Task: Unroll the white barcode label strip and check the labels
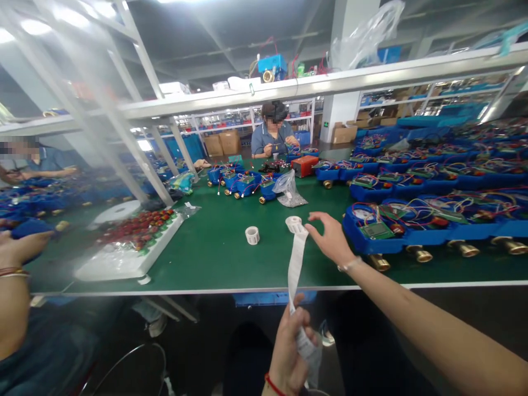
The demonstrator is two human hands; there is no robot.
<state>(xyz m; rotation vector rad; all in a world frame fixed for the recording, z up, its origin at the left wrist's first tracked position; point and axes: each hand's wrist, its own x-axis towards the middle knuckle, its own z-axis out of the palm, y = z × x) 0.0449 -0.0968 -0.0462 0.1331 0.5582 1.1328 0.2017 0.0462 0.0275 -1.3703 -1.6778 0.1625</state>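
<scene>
Head view: your left hand (291, 352) pinches the white label strip (295, 269) below the desk (214, 247) edge. Your right hand (330, 239), fingers spread and empty, hovers beside the roll (293, 223) on the desk.

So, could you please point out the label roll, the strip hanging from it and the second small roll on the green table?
Label roll (293, 223), head view, on its top rim.
Label strip (296, 264), head view, mid-length between roll and left hand (289, 352).
Second roll (252, 235), head view, on its side wall.
</scene>
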